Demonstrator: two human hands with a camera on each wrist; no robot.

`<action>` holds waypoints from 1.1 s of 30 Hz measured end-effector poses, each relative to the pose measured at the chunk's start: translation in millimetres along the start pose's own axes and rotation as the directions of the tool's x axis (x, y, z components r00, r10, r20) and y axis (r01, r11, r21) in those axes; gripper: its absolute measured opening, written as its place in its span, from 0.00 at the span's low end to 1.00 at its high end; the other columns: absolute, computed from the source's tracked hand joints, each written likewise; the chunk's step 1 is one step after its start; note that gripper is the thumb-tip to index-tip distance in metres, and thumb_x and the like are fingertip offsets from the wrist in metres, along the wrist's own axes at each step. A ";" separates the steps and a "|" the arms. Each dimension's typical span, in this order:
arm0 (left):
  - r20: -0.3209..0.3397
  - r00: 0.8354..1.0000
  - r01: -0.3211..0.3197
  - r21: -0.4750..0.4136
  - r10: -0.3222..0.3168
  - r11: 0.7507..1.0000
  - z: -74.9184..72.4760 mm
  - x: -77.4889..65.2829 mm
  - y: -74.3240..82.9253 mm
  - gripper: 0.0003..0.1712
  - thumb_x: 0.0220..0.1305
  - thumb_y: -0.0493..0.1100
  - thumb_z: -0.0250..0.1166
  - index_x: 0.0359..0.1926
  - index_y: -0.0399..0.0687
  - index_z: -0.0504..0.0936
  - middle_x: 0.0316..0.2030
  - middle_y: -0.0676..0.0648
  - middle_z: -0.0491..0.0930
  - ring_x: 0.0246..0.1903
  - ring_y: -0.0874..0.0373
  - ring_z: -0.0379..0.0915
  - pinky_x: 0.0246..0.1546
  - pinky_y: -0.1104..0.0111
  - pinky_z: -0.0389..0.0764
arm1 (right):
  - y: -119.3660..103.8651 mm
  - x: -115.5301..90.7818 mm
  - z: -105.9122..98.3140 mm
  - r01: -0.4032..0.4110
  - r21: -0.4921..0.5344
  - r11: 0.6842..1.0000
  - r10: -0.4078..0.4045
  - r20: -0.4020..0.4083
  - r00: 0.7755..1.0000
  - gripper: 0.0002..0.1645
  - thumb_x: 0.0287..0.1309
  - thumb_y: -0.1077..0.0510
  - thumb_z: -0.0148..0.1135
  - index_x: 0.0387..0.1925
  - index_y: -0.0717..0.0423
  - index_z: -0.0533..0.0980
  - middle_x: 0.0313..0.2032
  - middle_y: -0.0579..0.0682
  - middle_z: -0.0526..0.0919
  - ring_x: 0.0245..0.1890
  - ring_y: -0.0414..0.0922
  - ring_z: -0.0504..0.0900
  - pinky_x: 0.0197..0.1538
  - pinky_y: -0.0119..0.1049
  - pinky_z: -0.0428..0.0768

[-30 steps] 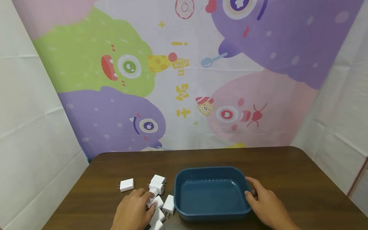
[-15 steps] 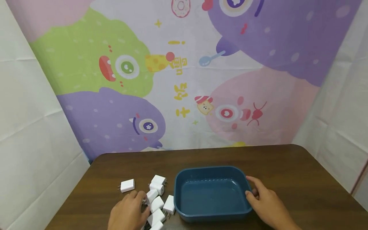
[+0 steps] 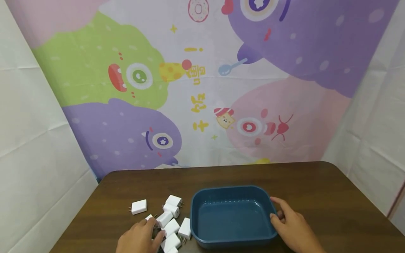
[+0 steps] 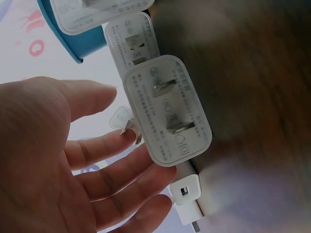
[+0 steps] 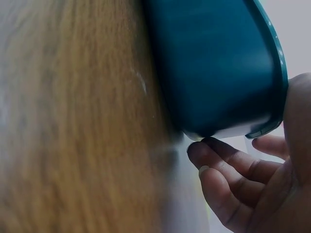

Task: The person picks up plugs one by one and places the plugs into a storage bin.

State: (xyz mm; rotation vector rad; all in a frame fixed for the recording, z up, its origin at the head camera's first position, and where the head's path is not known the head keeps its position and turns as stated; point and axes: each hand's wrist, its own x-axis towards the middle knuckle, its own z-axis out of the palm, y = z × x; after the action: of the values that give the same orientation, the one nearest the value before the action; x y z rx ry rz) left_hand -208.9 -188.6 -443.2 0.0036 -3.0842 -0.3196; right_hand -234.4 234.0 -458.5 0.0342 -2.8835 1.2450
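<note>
We see a cartoon-printed backdrop filling the top of the head view, pale cloth at the far left and right, and a dark wooden table below. At the lower centre sits the blue tray, upright, with nothing in its visible floor. White chargers crowd together left of it; a lone charger lies apart at the upper left of the group. The left hand reaches into the group's left edge at the lower left, while the right hand, at the lower right, holds the tray's side, thumb at the rim.

In the left wrist view, we find the thumb well apart from the fingers, whose tips meet the lower left edge of the central charger. We cannot tell how firmly they press. A charger with a port shows below it.

In the right wrist view, we see curled fingers at the tray's outer wall.

We judge that the charger could slip or flip, since no thumb opposes those fingers. Its neighbours lie so close that a careless nudge could scatter them, and prongs might catch. A tug from the right could shift the tray.
</note>
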 end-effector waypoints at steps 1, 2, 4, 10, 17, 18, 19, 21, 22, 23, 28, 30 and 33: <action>-0.008 1.000 0.002 0.002 -0.002 1.000 0.2 0.1 0.1 0.19 0.57 0.57 0.72 0.41 0.51 0.82 0.30 0.53 0.79 0.29 0.52 0.79 0.26 0.50 0.77 | -0.1 -0.1 0.0 -0.001 0.004 1.000 0.001 -0.001 1.000 0.33 0.68 0.55 0.59 0.71 0.51 0.63 0.32 0.46 0.77 0.26 0.43 0.72 0.31 0.39 0.71; -0.019 1.000 0.001 0.001 -0.001 1.000 0.3 0.1 0.2 0.17 0.57 0.56 0.72 0.39 0.51 0.82 0.30 0.54 0.78 0.29 0.53 0.78 0.26 0.50 0.77 | -0.2 -0.3 -0.1 -0.004 0.010 1.000 0.004 0.001 1.000 0.33 0.68 0.55 0.60 0.72 0.50 0.63 0.32 0.46 0.77 0.26 0.43 0.72 0.31 0.38 0.71; -0.042 0.999 -0.006 -0.001 0.006 1.000 0.7 0.6 0.8 0.15 0.58 0.55 0.72 0.36 0.53 0.81 0.29 0.54 0.77 0.28 0.55 0.77 0.25 0.51 0.76 | 0.1 -0.5 -0.8 -0.006 0.020 1.000 0.006 0.002 1.000 0.33 0.68 0.55 0.60 0.72 0.50 0.63 0.32 0.46 0.78 0.26 0.43 0.73 0.32 0.38 0.72; -0.154 0.988 -0.028 0.002 0.028 1.000 5.0 5.0 7.2 0.20 0.57 0.59 0.72 0.30 0.53 0.74 0.23 0.55 0.68 0.19 0.60 0.68 0.18 0.58 0.70 | 4.8 0.4 -4.9 -0.033 0.024 0.999 0.032 0.016 0.999 0.34 0.68 0.55 0.59 0.72 0.51 0.63 0.32 0.46 0.79 0.27 0.44 0.74 0.32 0.40 0.72; -0.235 0.971 -0.032 0.025 0.037 0.999 10.8 9.2 3.9 0.21 0.55 0.55 0.74 0.33 0.49 0.72 0.20 0.54 0.68 0.16 0.59 0.65 0.15 0.58 0.67 | 5.0 3.8 -2.3 -0.038 0.046 0.998 0.036 0.044 0.998 0.34 0.68 0.55 0.59 0.72 0.53 0.63 0.31 0.46 0.77 0.23 0.45 0.71 0.30 0.41 0.70; -0.237 0.971 -0.027 0.024 0.032 0.999 11.1 9.1 2.2 0.21 0.54 0.54 0.74 0.33 0.49 0.73 0.20 0.54 0.69 0.16 0.59 0.66 0.15 0.58 0.67 | 3.7 4.8 -1.2 -0.034 0.050 0.998 0.032 0.047 0.998 0.33 0.68 0.55 0.59 0.72 0.52 0.63 0.31 0.46 0.77 0.23 0.45 0.71 0.30 0.41 0.70; -0.233 0.972 -0.026 0.022 0.030 0.999 11.6 8.9 1.2 0.19 0.55 0.53 0.74 0.33 0.49 0.74 0.20 0.54 0.69 0.16 0.59 0.66 0.15 0.58 0.67 | 3.4 4.6 -0.3 -0.032 0.055 0.998 0.029 0.048 0.998 0.33 0.68 0.55 0.59 0.71 0.51 0.63 0.31 0.46 0.77 0.22 0.45 0.71 0.30 0.41 0.69; -0.224 0.974 -0.028 0.026 0.033 0.999 12.0 9.5 0.5 0.17 0.55 0.53 0.73 0.33 0.50 0.75 0.22 0.55 0.71 0.17 0.58 0.68 0.16 0.57 0.69 | 2.6 4.2 0.8 -0.034 0.062 0.998 0.031 0.042 0.999 0.33 0.67 0.56 0.60 0.71 0.50 0.64 0.30 0.46 0.77 0.21 0.45 0.70 0.29 0.41 0.70; -0.222 0.975 -0.028 0.029 0.034 0.999 11.8 10.1 0.9 0.16 0.56 0.53 0.73 0.33 0.50 0.77 0.23 0.55 0.72 0.18 0.58 0.70 0.16 0.56 0.70 | 2.8 4.2 1.1 -0.029 0.058 0.998 0.027 0.037 0.999 0.32 0.67 0.56 0.60 0.71 0.50 0.64 0.30 0.46 0.77 0.21 0.45 0.70 0.29 0.40 0.69; -0.217 0.976 -0.028 0.032 0.034 0.999 11.8 11.0 1.6 0.15 0.57 0.53 0.72 0.33 0.51 0.78 0.23 0.55 0.73 0.18 0.57 0.71 0.16 0.55 0.70 | 2.9 4.2 1.1 -0.028 0.055 0.998 0.026 0.031 0.999 0.32 0.67 0.56 0.60 0.71 0.49 0.64 0.30 0.46 0.77 0.21 0.45 0.70 0.29 0.40 0.70; -0.253 0.966 -0.042 0.068 0.058 0.997 11.0 15.4 7.6 0.11 0.58 0.52 0.69 0.38 0.52 0.84 0.30 0.49 0.80 0.24 0.47 0.78 0.19 0.49 0.74 | 4.3 2.4 -0.3 -0.018 0.048 0.999 0.018 0.012 1.000 0.32 0.67 0.56 0.60 0.71 0.49 0.64 0.30 0.46 0.77 0.23 0.44 0.71 0.30 0.39 0.70; -0.272 0.959 -0.054 0.079 0.074 0.995 11.0 16.4 9.0 0.12 0.58 0.51 0.69 0.40 0.52 0.85 0.32 0.46 0.81 0.26 0.44 0.80 0.19 0.48 0.74 | 3.9 1.9 -0.5 -0.020 0.047 0.999 0.020 0.010 1.000 0.33 0.66 0.56 0.60 0.71 0.48 0.64 0.30 0.46 0.77 0.23 0.44 0.71 0.31 0.39 0.71; -0.268 0.959 -0.071 0.088 0.093 0.994 11.8 18.6 10.5 0.13 0.56 0.50 0.71 0.40 0.51 0.84 0.31 0.47 0.81 0.28 0.44 0.80 0.20 0.48 0.75 | 3.7 2.1 -0.1 -0.022 0.048 0.999 0.021 0.010 1.000 0.33 0.66 0.56 0.60 0.71 0.49 0.64 0.30 0.46 0.77 0.24 0.44 0.71 0.31 0.40 0.70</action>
State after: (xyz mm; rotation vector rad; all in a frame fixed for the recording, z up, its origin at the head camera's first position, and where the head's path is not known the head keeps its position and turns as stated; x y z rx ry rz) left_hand -228.0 -176.0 -451.9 -0.0716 -2.8118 -0.1778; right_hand -236.6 236.6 -461.1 0.0091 -2.8693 1.3205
